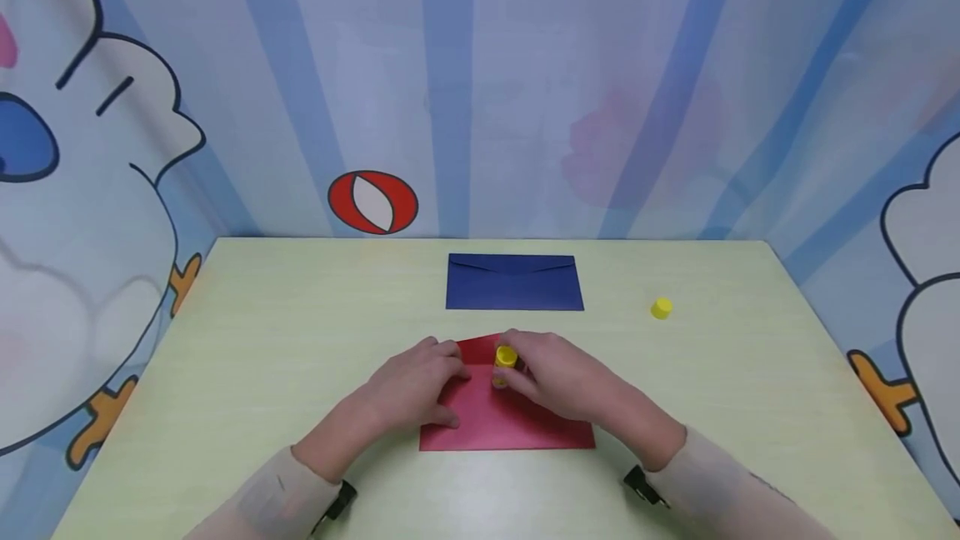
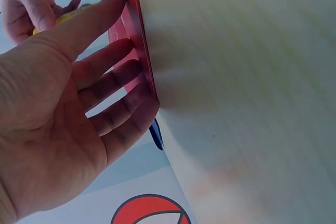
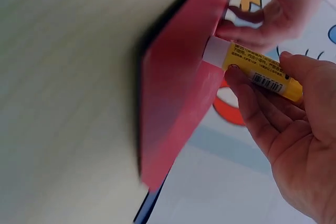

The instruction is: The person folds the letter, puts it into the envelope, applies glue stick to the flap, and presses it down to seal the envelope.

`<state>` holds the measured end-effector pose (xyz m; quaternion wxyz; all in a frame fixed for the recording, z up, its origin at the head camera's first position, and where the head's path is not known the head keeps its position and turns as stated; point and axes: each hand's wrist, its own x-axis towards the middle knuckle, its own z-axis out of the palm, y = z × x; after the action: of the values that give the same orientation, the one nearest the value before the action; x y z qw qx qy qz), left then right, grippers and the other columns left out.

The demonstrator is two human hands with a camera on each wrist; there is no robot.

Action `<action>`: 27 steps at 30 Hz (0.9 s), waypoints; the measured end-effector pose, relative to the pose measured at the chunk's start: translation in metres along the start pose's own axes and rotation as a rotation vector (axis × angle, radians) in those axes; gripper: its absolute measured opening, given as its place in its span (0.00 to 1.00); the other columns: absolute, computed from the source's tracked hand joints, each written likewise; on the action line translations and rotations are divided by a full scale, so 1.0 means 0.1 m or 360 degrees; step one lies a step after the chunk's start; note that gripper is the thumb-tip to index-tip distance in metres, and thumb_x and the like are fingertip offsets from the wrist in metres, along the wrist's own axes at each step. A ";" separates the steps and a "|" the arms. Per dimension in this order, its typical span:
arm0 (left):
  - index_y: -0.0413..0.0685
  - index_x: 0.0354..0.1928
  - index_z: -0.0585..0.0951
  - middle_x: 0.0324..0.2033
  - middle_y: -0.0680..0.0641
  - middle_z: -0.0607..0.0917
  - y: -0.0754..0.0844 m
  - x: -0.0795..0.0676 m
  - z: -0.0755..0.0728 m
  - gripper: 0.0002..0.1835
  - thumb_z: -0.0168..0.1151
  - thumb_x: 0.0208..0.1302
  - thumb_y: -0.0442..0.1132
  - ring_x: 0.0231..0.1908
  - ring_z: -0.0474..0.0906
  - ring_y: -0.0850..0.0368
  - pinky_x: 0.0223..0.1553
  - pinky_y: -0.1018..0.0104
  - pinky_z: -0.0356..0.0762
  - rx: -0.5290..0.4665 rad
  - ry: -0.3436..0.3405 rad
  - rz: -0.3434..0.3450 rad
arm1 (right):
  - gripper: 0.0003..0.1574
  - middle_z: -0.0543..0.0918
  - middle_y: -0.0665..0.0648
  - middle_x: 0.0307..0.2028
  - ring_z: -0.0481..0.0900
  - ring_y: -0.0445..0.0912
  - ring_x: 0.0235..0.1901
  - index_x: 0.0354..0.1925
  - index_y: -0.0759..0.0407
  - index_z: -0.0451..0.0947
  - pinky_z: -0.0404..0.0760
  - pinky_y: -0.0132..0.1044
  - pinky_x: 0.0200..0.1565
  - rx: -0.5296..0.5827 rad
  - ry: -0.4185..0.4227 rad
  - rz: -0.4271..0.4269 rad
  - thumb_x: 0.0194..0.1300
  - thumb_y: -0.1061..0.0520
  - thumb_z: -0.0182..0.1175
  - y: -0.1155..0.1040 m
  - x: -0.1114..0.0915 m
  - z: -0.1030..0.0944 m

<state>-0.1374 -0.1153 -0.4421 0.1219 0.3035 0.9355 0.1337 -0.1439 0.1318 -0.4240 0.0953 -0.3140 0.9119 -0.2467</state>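
Note:
A red envelope (image 1: 506, 430) lies on the table in front of the person, its flap opened out at the far side. The right hand (image 1: 562, 375) pinches a yellow glue stick (image 3: 262, 73) between thumb and fingers. In the right wrist view its white end (image 3: 216, 51) is turned down against the red paper, near the flap's fold. The left hand (image 1: 412, 382) rests on the envelope's left part with fingers spread. Its fingertips and thumb touch the paper in the left wrist view, pinching nothing.
A dark blue envelope (image 1: 514, 286), flap side up, lies beyond the red one. To its right stands a small yellow cap (image 1: 662, 308). The pale table (image 1: 300, 298) ends at a printed cartoon backdrop (image 1: 517, 107) at the back and sides.

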 end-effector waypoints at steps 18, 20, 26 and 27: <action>0.47 0.56 0.86 0.49 0.52 0.82 0.01 0.00 -0.01 0.33 0.88 0.49 0.51 0.51 0.76 0.55 0.48 0.62 0.84 0.0011 0.0013 -0.0024 | 0.20 0.80 0.39 0.32 0.79 0.37 0.30 0.57 0.56 0.81 0.83 0.31 0.36 -0.0004 -0.0036 0.0037 0.73 0.50 0.69 0.06 -0.07 -0.14; 0.47 0.56 0.86 0.49 0.52 0.82 0.02 0.00 -0.01 0.33 0.87 0.49 0.50 0.52 0.76 0.55 0.48 0.62 0.84 0.0021 0.0009 -0.0023 | 0.18 0.81 0.39 0.31 0.79 0.37 0.29 0.56 0.56 0.81 0.83 0.32 0.35 0.0015 -0.0002 0.0032 0.74 0.51 0.69 0.10 -0.10 -0.19; 0.46 0.56 0.84 0.48 0.51 0.81 0.06 0.01 -0.01 0.33 0.87 0.49 0.51 0.50 0.74 0.54 0.50 0.59 0.82 0.0070 -0.0019 -0.0033 | 0.11 0.81 0.39 0.34 0.79 0.39 0.34 0.48 0.47 0.82 0.83 0.34 0.34 0.0179 0.0245 -0.0028 0.71 0.50 0.72 0.19 -0.16 -0.30; 0.46 0.56 0.84 0.47 0.51 0.81 0.06 0.02 -0.01 0.33 0.87 0.49 0.51 0.50 0.74 0.54 0.50 0.59 0.81 0.0074 -0.0019 -0.0035 | 0.11 0.81 0.40 0.36 0.79 0.40 0.35 0.48 0.46 0.83 0.83 0.35 0.34 0.0210 0.0300 -0.0035 0.71 0.50 0.72 0.20 -0.16 -0.31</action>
<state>-0.1360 -0.1100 -0.4394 0.1220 0.2967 0.9408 0.1089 -0.1517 0.1678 -0.4071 0.0268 -0.2923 0.8951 -0.3355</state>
